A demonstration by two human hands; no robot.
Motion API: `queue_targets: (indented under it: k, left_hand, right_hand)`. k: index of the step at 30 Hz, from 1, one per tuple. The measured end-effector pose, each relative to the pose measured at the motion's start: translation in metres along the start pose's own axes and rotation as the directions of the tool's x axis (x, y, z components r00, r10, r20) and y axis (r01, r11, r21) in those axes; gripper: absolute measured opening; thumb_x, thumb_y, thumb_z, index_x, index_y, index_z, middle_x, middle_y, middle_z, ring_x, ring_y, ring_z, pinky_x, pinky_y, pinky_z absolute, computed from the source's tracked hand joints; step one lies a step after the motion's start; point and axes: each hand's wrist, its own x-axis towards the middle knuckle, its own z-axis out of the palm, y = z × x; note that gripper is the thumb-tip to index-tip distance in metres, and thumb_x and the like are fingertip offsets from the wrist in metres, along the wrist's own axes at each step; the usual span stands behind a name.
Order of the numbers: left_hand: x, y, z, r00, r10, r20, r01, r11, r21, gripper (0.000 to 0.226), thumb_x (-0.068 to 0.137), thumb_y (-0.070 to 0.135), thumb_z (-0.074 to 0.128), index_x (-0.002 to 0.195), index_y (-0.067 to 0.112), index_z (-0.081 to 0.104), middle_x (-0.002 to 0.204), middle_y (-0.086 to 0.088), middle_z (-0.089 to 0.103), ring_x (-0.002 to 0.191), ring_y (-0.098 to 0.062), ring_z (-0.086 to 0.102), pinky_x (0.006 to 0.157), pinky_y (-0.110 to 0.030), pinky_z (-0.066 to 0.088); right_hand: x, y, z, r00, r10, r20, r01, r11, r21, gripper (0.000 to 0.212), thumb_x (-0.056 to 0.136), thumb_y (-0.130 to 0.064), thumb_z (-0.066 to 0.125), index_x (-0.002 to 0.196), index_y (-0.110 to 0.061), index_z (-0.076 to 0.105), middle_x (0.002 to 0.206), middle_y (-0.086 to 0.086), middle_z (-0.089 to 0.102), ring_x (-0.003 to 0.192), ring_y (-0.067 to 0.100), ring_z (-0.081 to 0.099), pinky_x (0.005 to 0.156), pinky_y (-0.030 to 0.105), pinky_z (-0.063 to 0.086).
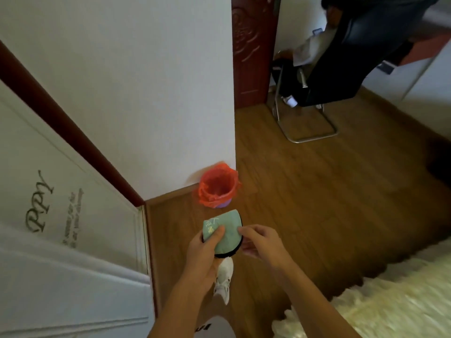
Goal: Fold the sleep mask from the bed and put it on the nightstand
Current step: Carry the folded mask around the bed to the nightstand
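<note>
The sleep mask (225, 236) is pale green with a black edge and light writing on it. It looks folded in half and is held in the air above the wooden floor. My left hand (207, 250) grips its left side, thumb on top. My right hand (261, 241) pinches its right edge with the fingertips. The bed (380, 303) shows as a fluffy cream cover at the lower right. No nightstand is in view.
A small bin with a red bag (218, 188) stands by the wall corner ahead. A white cabinet (68, 228) fills the left. A person sits on a black metal-framed chair (317, 93) at the upper right. My white shoe (223, 279) is below the mask.
</note>
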Motion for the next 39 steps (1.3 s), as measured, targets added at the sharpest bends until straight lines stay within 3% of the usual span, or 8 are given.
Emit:
queue_targets:
  k: [8,12,19,24,27,30,33,39]
  left_hand:
    - [0.126,0.075,0.076,0.971,-0.098,0.217,0.075,0.991,0.110,0.050,0.068,0.022,0.079,0.116,0.014,0.064,0.110,-0.012,0.074,0.103,-0.030,0.070,0.068,-0.036,0.062]
    - [0.171,0.100,0.123,0.924,-0.190,0.332,0.127,0.971,0.202,0.045,0.065,0.023,0.080,0.108,0.021,0.066,0.101,-0.006,0.078,0.098,-0.026,0.072,0.069,-0.035,0.062]
    - [0.210,0.093,0.213,0.825,-0.360,0.435,0.183,0.899,0.398,0.034,0.079,0.014,0.075,0.112,0.012,0.065,0.108,-0.015,0.075,0.100,-0.031,0.072,0.077,-0.042,0.060]
    - [0.220,0.070,0.286,0.756,-0.445,0.480,0.153,0.834,0.531,0.033,0.084,0.015,0.072,0.115,0.008,0.064,0.111,-0.018,0.073,0.102,-0.032,0.071,0.074,-0.040,0.059]
    - [0.225,0.050,0.335,0.718,-0.484,0.501,0.119,0.794,0.596,0.036,0.084,0.017,0.072,0.118,0.008,0.063,0.114,-0.018,0.072,0.104,-0.033,0.069,0.076,-0.041,0.059]
    - [0.227,0.026,0.389,0.679,-0.522,0.516,0.096,0.760,0.643,0.036,0.084,0.017,0.072,0.118,0.009,0.063,0.114,-0.017,0.072,0.104,-0.033,0.069,0.077,-0.042,0.059]
    - [0.225,-0.002,0.455,0.647,-0.548,0.530,0.068,0.734,0.676,0.036,0.084,0.016,0.072,0.119,0.008,0.063,0.114,-0.019,0.072,0.105,-0.034,0.069,0.079,-0.043,0.058]
    - [0.212,-0.052,0.601,0.624,-0.567,0.538,0.048,0.715,0.697,0.042,0.079,0.019,0.074,0.119,0.009,0.064,0.114,-0.018,0.072,0.106,-0.034,0.068,0.076,-0.041,0.058]
  right_hand:
    - [0.097,-0.081,-0.033,0.977,0.013,-0.214,0.018,0.989,0.143,0.018,0.092,-0.029,0.070,0.094,-0.013,0.078,0.075,0.001,0.079,0.071,0.015,0.075,0.060,0.022,0.057]
    - [0.123,-0.108,-0.057,0.937,0.004,-0.349,0.068,0.979,0.193,0.017,0.093,-0.029,0.069,0.095,-0.014,0.076,0.076,-0.003,0.081,0.072,0.012,0.077,0.060,0.021,0.060]
    - [0.134,-0.110,-0.111,0.823,0.074,-0.563,0.117,0.948,0.296,0.024,0.090,-0.036,0.070,0.101,-0.016,0.075,0.087,-0.001,0.082,0.086,0.017,0.078,0.069,0.025,0.061]
    - [0.131,-0.103,-0.166,0.704,0.106,-0.702,0.179,0.930,0.320,0.031,0.079,-0.043,0.073,0.094,-0.016,0.078,0.097,0.018,0.078,0.094,0.033,0.075,0.084,0.044,0.064]
    - [0.131,-0.098,-0.207,0.649,0.135,-0.749,0.223,0.907,0.357,0.031,0.076,-0.043,0.074,0.092,-0.017,0.080,0.098,0.022,0.077,0.093,0.034,0.075,0.088,0.049,0.062]
    - [0.132,-0.096,-0.257,0.615,0.156,-0.773,0.250,0.891,0.379,0.031,0.079,-0.041,0.071,0.097,-0.017,0.078,0.092,0.013,0.081,0.092,0.030,0.077,0.085,0.044,0.064]
    - [0.130,-0.102,-0.323,0.604,0.154,-0.782,0.275,0.881,0.386,0.035,0.082,-0.040,0.069,0.104,-0.013,0.075,0.090,0.004,0.083,0.087,0.020,0.079,0.072,0.030,0.064]
    - [0.116,-0.125,-0.473,0.571,0.164,-0.805,0.297,0.872,0.389,0.034,0.084,-0.039,0.068,0.102,-0.011,0.076,0.090,0.004,0.083,0.086,0.017,0.079,0.069,0.024,0.062]
